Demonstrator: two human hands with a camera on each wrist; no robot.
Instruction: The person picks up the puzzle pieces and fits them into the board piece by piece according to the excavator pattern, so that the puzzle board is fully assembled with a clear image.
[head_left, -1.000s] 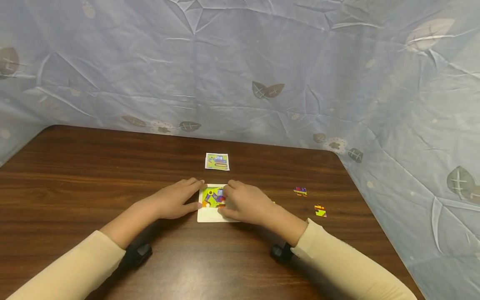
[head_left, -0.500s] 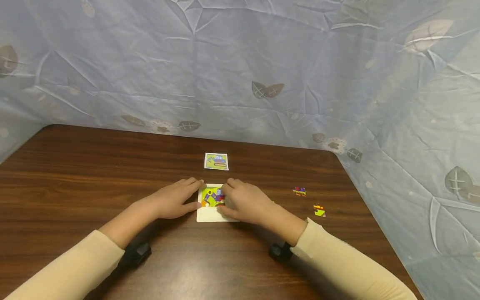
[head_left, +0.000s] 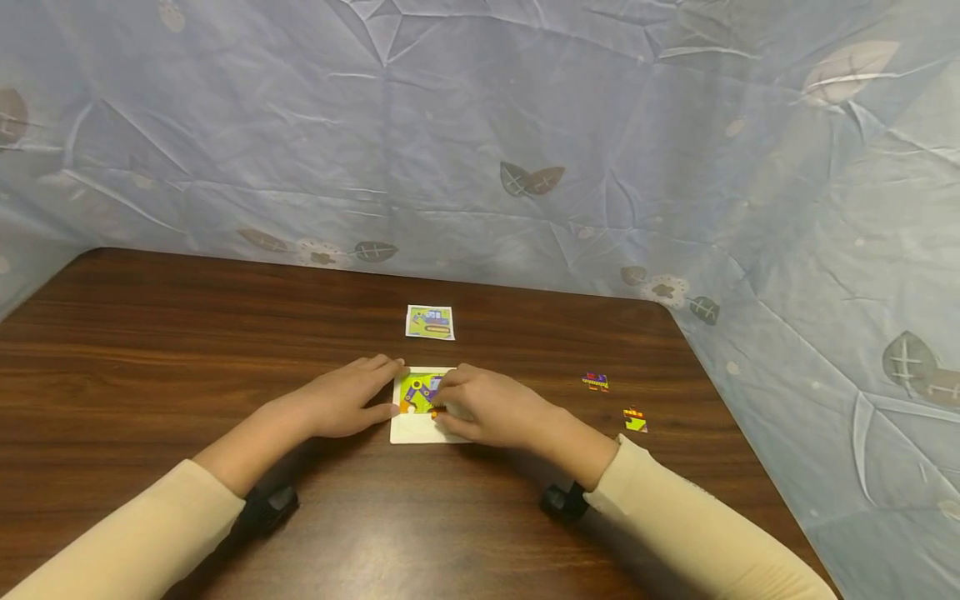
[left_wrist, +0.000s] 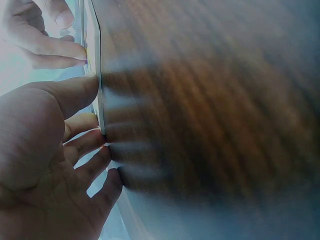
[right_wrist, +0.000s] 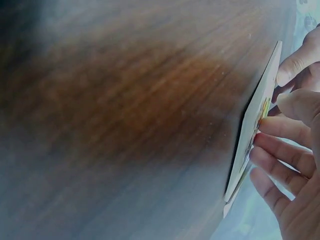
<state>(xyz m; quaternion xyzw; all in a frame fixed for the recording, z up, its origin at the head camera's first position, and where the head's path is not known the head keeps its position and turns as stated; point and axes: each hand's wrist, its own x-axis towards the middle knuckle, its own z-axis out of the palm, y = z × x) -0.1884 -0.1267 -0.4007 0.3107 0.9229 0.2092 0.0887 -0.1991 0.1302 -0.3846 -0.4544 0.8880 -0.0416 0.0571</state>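
A white-framed jigsaw board [head_left: 420, 430] lies on the table, its upper part filled with a green picture with a purple and yellow digger arm. My left hand [head_left: 341, 402] steadies its left edge, with thumb and fingertips touching the rim. Over the right part reaches my right hand [head_left: 491, 404], fingertips down on the picture. A small red-orange bit of a puzzle piece [head_left: 434, 414] shows beside its thumb; the rest is hidden. In the right wrist view, the fingers [right_wrist: 282, 127] touch the board's surface and the thumb stands a little apart from them.
Two loose puzzle pieces lie to the right: a purple-and-red piece [head_left: 597, 382] and a green-and-orange piece [head_left: 635, 419]. Behind the board is a small picture card [head_left: 430, 322] of a digger. A grey leaf-print cloth [head_left: 450, 167] hangs around the brown table [head_left: 187, 333].
My right hand's fingertips have slid slightly left over the board, covering more of the picture. The red-orange bit now shows by its thumb. My left hand keeps its place on the rim.
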